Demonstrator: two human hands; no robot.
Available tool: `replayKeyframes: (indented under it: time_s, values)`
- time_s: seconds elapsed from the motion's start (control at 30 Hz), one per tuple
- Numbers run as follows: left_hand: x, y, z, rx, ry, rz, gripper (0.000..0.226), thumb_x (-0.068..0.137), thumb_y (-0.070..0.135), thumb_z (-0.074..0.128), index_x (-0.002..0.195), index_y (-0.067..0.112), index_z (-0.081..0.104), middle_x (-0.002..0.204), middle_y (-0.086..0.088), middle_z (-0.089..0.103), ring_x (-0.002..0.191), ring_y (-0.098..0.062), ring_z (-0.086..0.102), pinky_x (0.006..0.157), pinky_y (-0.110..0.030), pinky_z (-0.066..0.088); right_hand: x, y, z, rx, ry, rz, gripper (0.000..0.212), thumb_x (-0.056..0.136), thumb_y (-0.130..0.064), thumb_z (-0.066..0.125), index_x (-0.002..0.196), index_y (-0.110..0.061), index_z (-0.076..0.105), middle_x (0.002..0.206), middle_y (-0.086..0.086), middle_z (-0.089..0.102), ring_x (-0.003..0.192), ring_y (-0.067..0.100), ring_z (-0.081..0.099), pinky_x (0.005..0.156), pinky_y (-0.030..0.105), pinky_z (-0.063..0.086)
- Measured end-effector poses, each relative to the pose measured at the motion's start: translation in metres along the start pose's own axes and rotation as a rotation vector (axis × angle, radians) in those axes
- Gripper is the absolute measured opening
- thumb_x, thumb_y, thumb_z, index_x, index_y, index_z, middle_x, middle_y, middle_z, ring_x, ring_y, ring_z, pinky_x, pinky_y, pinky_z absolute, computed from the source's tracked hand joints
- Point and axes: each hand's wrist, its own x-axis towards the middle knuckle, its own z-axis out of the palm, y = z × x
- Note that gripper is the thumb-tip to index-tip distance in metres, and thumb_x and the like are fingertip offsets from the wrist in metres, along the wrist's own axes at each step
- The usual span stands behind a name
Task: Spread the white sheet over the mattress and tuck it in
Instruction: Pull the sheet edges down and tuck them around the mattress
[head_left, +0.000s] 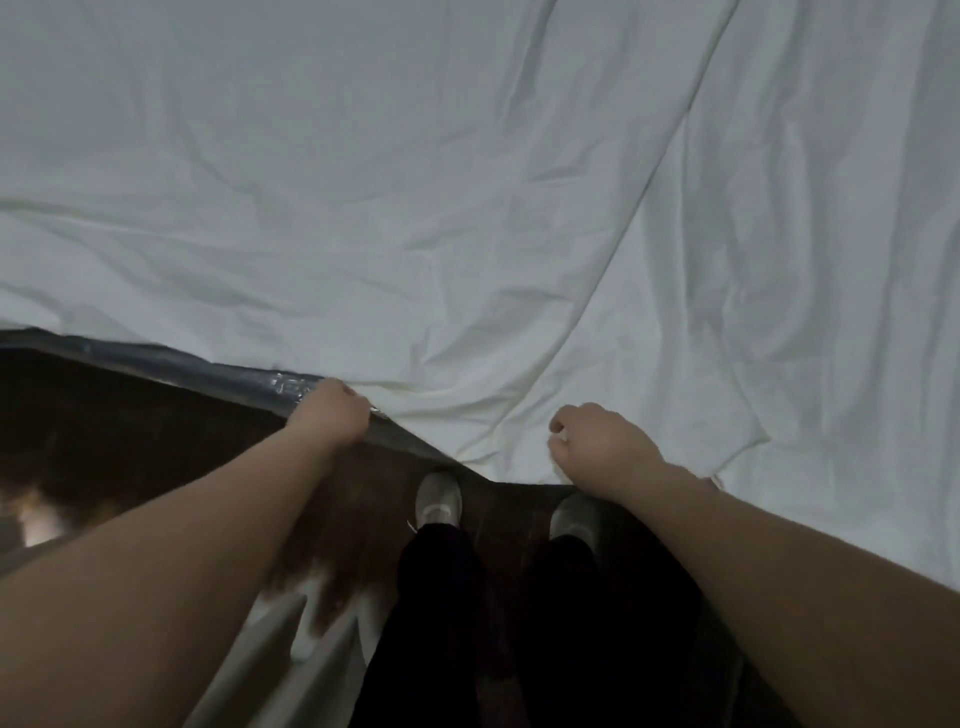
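The white sheet (415, 208) lies spread over most of the view, wrinkled throughout, with a long raised fold running diagonally from the upper right down toward the near edge. Along the left part of that near edge the sheet stops short, and a strip of the mattress (156, 356) shows beneath it, dark grey with a shiny plastic-like cover. The left hand (335, 410) reaches to this edge with its fingers curled over the hem of the sheet right where it meets the exposed mattress strip; the fingertips are hidden under the cloth, so it appears to grip the sheet's edge, and whether it also holds the mattress cover cannot be told. The right hand (597, 441) is near the sheet's lowest point, fingers curled into a fist with a small bunch of white fabric pinched at the thumb side. The two hands are well apart, with a slack, creased corner of sheet sagging between them. Below the bed edge is a dark wooden floor (182, 467), on which the person stands in pale shoes (439, 499) and dark trousers (431, 623). To the right of the right hand the sheet hangs over the bed's side.
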Motion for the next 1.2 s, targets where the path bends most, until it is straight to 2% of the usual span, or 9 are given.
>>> replayKeyframes:
  time_s: [0.1, 0.2, 0.4, 0.5, 0.63, 0.77, 0.87, 1.0, 1.2]
  values:
    - [0.034, -0.012, 0.001, -0.542, 0.027, -0.210, 0.037, 0.092, 0.017, 0.067, 0.128, 0.010, 0.063, 0.128, -0.009, 0.067, 0.107, -0.027, 0.067, 0.099, -0.038, 0.052, 0.021, -0.049, 0.011, -0.010, 0.059, -0.130, 0.042, 0.100, -0.044, 0.050, 0.135, -0.021, 0.056, 0.128, 0.006, 0.055, 0.117, 0.029, 0.052, 0.097, 0.043, 0.048]
    - [0.056, -0.019, -0.008, -1.261, 0.052, -0.355, 0.028, 0.097, 0.004, 0.042, 0.118, 0.015, 0.058, 0.096, -0.010, 0.064, 0.068, -0.018, 0.061, 0.076, -0.038, 0.060, 0.048, -0.104, 0.023, -0.061, 0.223, -0.277, 0.051, 0.096, -0.048, 0.056, 0.139, -0.020, 0.052, 0.129, 0.007, 0.051, 0.115, 0.030, 0.048, 0.092, 0.043, 0.048]
    - [0.095, -0.023, -0.031, -1.713, -0.031, -0.282, 0.040, 0.101, 0.044, 0.058, 0.126, 0.014, 0.067, 0.117, -0.008, 0.075, 0.099, -0.026, 0.075, 0.081, -0.042, 0.064, 0.107, -0.191, 0.047, -0.259, 0.473, -0.397, 0.085, 0.070, -0.056, 0.074, 0.143, -0.021, 0.049, 0.131, 0.006, 0.054, 0.108, 0.032, 0.051, 0.078, 0.042, 0.042]
    - [0.086, -0.026, -0.042, -1.940, -0.234, -0.028, 0.075, 0.091, 0.076, 0.048, 0.134, 0.017, 0.065, 0.128, -0.012, 0.071, 0.115, -0.035, 0.069, 0.103, -0.051, 0.053, 0.122, -0.206, 0.042, -0.216, 0.400, -0.320, 0.060, 0.079, -0.035, 0.070, 0.135, -0.025, 0.052, 0.118, 0.005, 0.056, 0.102, 0.033, 0.054, 0.071, 0.038, 0.039]
    - [0.075, -0.038, -0.065, -2.082, -0.279, 0.042, 0.092, 0.080, 0.091, 0.041, 0.138, 0.022, 0.063, 0.132, -0.006, 0.069, 0.119, -0.032, 0.068, 0.104, -0.047, 0.050, 0.124, -0.224, -0.001, 0.249, 0.239, -0.153, 0.011, 0.084, -0.020, 0.058, 0.090, -0.027, 0.063, 0.092, -0.006, 0.064, 0.090, 0.022, 0.058, 0.066, 0.031, 0.038]
    - [0.073, -0.040, -0.081, -2.272, -0.307, -0.002, 0.095, 0.073, 0.097, 0.038, 0.111, 0.014, 0.066, 0.096, -0.009, 0.069, 0.076, -0.023, 0.067, 0.069, -0.033, 0.057, 0.112, -0.239, -0.067, 0.555, 0.218, -0.149, 0.016, 0.082, -0.010, 0.054, 0.067, -0.017, 0.056, 0.069, -0.005, 0.056, 0.066, 0.014, 0.051, 0.058, 0.032, 0.035]
    - [0.080, -0.033, -0.088, -2.288, -0.317, -0.072, 0.091, 0.087, 0.087, 0.025, 0.119, 0.012, 0.065, 0.093, -0.009, 0.064, 0.081, -0.024, 0.062, 0.081, -0.043, 0.056, 0.103, -0.251, -0.101, 0.867, 0.211, -0.052, 0.012, 0.066, -0.017, 0.051, 0.055, -0.020, 0.045, 0.058, -0.002, 0.044, 0.057, 0.018, 0.039, 0.055, 0.032, 0.031]
    - [0.079, -0.007, -0.103, -2.009, -0.447, -0.139, 0.082, 0.091, 0.064, 0.051, 0.160, 0.025, 0.029, 0.161, -0.013, 0.038, 0.141, -0.039, 0.044, 0.105, -0.065, 0.039, 0.098, -0.267, -0.126, 1.026, 0.059, 0.025, 0.012, 0.083, -0.019, 0.056, 0.071, -0.015, 0.057, 0.066, 0.006, 0.050, 0.062, 0.023, 0.046, 0.060, 0.033, 0.036]
    - [0.068, 0.030, -0.135, -1.995, -0.286, -0.047, 0.030, 0.104, 0.030, 0.053, 0.126, 0.015, 0.067, 0.119, -0.014, 0.074, 0.103, -0.033, 0.073, 0.089, -0.052, 0.060, 0.090, -0.267, -0.136, 0.920, 0.001, 0.041, 0.023, 0.094, -0.033, 0.061, 0.086, -0.013, 0.071, 0.067, 0.004, 0.065, 0.067, 0.024, 0.059, 0.070, 0.036, 0.046]
